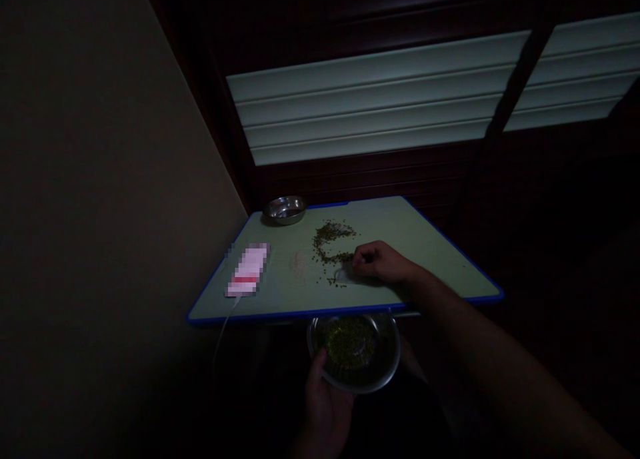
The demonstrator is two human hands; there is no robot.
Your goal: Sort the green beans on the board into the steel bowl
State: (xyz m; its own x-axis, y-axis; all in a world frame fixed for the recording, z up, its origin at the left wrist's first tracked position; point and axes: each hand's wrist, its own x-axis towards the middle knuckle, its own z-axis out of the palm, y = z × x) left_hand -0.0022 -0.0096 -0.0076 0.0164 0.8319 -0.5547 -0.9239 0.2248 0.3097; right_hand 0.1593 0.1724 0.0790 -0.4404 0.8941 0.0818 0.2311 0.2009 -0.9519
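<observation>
A: What is your right hand (381, 262) doing over there?
B: Your fingers are curled in toward the palm at the near end of the scattered seeds (323, 238). You may have some pinched; the dim light won't let me tell.

A: And your left hand (327, 406)?
B: That one is closed on a steel bowl (384, 362), your thumb over the rim and the rest of your hand beneath. You hold it just below the near edge of the desk (430, 242), with greenish seeds (350, 344) inside.

A: How do the loose seeds lie?
B: In a rough curve opening to your right, thicker at the far end, with strays by your fingertips. Just left of them you have a faint, pale pinkish patch (297, 264).

A: What else is on your desk?
B: A second steel bowl (291, 218) at the far left corner, and nearer you on the left a pink-and-white rectangle (250, 267), pixelated, with a white cable (223, 327) hanging over the blue edge. Past the desk you face dark wood with pale slats (375, 102); a plain wall (100, 179) stands to your left.
</observation>
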